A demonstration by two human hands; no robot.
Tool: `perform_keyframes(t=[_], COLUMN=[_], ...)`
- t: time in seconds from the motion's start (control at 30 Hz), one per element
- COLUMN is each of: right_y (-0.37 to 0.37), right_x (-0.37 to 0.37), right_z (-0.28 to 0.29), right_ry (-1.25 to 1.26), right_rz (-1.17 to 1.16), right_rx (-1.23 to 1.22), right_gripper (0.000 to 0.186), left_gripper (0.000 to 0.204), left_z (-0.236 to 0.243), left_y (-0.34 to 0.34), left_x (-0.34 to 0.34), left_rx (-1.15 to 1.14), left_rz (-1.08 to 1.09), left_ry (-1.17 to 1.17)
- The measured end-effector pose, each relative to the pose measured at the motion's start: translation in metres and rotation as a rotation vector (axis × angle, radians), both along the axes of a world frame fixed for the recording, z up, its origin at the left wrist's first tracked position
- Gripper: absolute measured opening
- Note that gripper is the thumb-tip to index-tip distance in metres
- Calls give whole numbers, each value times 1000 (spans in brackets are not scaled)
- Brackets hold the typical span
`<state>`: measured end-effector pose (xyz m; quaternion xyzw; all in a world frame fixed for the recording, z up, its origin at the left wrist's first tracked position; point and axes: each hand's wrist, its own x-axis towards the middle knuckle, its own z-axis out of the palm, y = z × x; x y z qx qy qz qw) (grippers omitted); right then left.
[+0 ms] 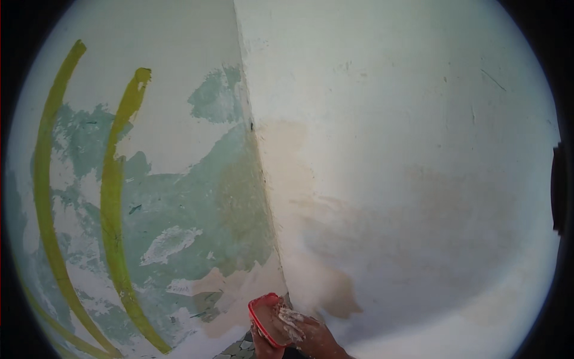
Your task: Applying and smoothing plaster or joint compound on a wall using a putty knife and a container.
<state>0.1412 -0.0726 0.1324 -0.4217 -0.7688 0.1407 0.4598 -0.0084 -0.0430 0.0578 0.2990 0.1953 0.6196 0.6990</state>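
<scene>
My left hand is closed round the lower left side of a red-rimmed tub, low in the middle of the view. Inside the tub shows a smooth greyish-beige paste. From the right, my right hand reaches over the tub's edge, its fingers stretched out and smeared with white paste. No tool shows in the right hand. Behind both hands two walls meet at a corner seam.
The left wall has green patches, white filler and curved-looking yellow stripes. The right wall is off-white with beige damp-looking patches. A strip of mosaic-like floor lies below the tub. A dark object shows at the right rim.
</scene>
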Motion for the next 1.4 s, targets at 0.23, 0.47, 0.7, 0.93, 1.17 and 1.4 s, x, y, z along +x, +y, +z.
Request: perform_keyframes(t=[0.23, 0.47, 0.7, 0.93, 1.17, 1.4], right_y=[8, 22, 23, 19, 16, 12], right_x=[6, -19, -25, -12, -33, -39], right_z=[11, 33, 72, 114, 106, 108], right_ry=[-275, -123, -134, -17, 109, 233], right_rz=[-110, -365, -676, -1034, -1172, -1177], right_rx=[5, -94, -121, -47, 13, -171], right_gripper=[46, 38, 43, 47, 29, 38], left_gripper=[72, 72, 73, 69, 68, 65], left_z=[31, 0, 33, 23, 58, 59], left_y=[21, 76, 103, 121, 106, 109], left_x=[17, 18, 33, 50, 57, 48], left_rx=[-128, -218, -243, -362, -382, -386], left_rz=[-176, -407, -502, -590, -656, -790], left_ry=[-233, -344, -217, -167, -120, -209])
